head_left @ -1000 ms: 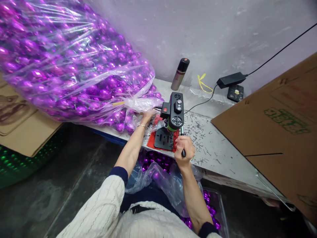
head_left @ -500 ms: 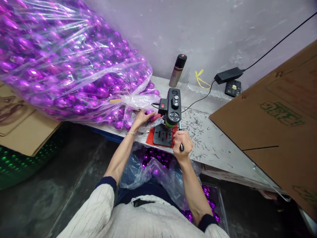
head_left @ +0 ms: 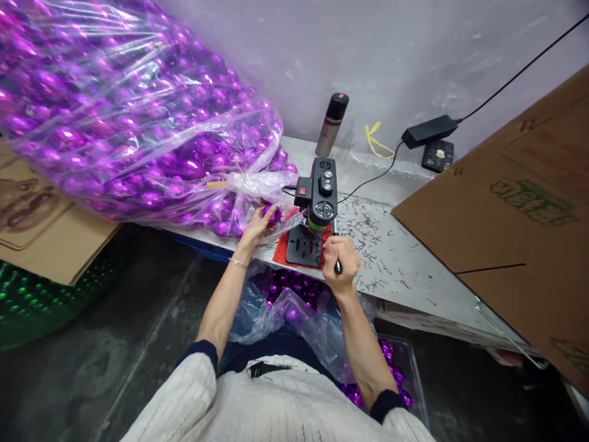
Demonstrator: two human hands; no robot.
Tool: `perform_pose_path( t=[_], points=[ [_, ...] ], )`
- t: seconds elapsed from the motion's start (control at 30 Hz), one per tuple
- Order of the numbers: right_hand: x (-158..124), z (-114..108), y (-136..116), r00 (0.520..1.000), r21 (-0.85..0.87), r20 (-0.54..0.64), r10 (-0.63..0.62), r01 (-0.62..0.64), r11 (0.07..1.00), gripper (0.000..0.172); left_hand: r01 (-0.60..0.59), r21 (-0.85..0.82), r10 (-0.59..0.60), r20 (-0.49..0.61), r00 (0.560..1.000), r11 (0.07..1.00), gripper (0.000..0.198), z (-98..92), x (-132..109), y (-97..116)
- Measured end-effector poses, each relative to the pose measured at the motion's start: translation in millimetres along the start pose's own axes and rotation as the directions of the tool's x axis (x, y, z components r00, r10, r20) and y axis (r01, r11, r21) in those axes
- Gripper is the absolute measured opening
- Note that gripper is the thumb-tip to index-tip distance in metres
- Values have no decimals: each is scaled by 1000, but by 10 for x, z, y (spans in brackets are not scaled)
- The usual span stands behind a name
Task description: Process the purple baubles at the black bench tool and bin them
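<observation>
My left hand [head_left: 256, 226] has its fingers closed round a shiny purple ball [head_left: 271, 213], beside the mouth of a big clear plastic bag [head_left: 197, 132] full of such balls. To its right stands a small black bench press [head_left: 322, 193] with a flat slotted base plate [head_left: 302, 245] on a red cloth [head_left: 281, 250]. My right hand [head_left: 340, 261] is wrapped round the press's black lever handle [head_left: 338, 267], at the right of the plate. Below the table edge, an opened plastic bag [head_left: 257, 307] with more purple balls lies by my lap.
Many thin dark bits [head_left: 368, 245] are scattered on the table. Behind stand a spray can [head_left: 331, 126], a yellow tie [head_left: 377, 141] and a black power adapter [head_left: 430, 131] with its cord. A large cardboard box [head_left: 515, 233] blocks the right side; a flattened carton [head_left: 46, 215] lies left.
My left hand has drawn back slightly to the left, away from the press, and the purple ball now shows in its fingers. My right hand stays on the lever handle.
</observation>
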State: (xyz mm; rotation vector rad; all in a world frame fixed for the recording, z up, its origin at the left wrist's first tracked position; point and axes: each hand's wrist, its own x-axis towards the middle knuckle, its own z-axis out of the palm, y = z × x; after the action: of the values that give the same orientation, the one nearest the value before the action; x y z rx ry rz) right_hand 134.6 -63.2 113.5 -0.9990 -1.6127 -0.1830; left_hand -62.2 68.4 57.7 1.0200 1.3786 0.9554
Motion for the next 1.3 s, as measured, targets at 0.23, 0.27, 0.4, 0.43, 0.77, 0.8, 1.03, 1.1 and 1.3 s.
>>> perform_pose_path(
  t=[0.23, 0.27, 0.4, 0.43, 0.77, 0.8, 1.03, 1.1, 1.3],
  points=[
    [104, -11, -24, 1000, -47, -14, -9, 9, 999, 25, -72, -319, 128, 160, 979, 945, 55, -14, -534, -195],
    [130, -19, -26, 1000, -54, -11, -17, 17, 998, 25, -100, -294, 158, 183, 970, 951, 57, 42, -589, -260],
    [224, -52, -18, 998, -67, -2, -57, 57, 996, 27, -234, -112, 251, 174, 952, 966, 67, 317, -683, -528],
    [240, -58, -15, 998, -74, 2, -63, 63, 995, 27, -274, -55, 279, 147, 949, 960, 69, 378, -683, -577],
    [243, -84, -26, 997, -74, 21, -81, 82, 994, 23, -653, 401, 643, 182, 744, 642, 62, 520, -629, -681],
    [237, -85, -28, 996, -80, 25, -83, 84, 993, 23, -673, 420, 664, 194, 722, 609, 63, 517, -622, -687],
    [176, -77, -6, 997, -69, 22, -81, 82, 994, 21, -744, 492, 733, 271, 624, 452, 64, 561, -576, -739],
    [163, -73, 0, 997, -62, 21, -74, 76, 995, 20, -738, 488, 728, 263, 634, 466, 66, 591, -555, -755],
    [133, -82, -8, 998, -63, 36, -53, 55, 997, 20, -750, 413, 748, 206, 630, 518, 68, 646, -521, -814]
  ],
)
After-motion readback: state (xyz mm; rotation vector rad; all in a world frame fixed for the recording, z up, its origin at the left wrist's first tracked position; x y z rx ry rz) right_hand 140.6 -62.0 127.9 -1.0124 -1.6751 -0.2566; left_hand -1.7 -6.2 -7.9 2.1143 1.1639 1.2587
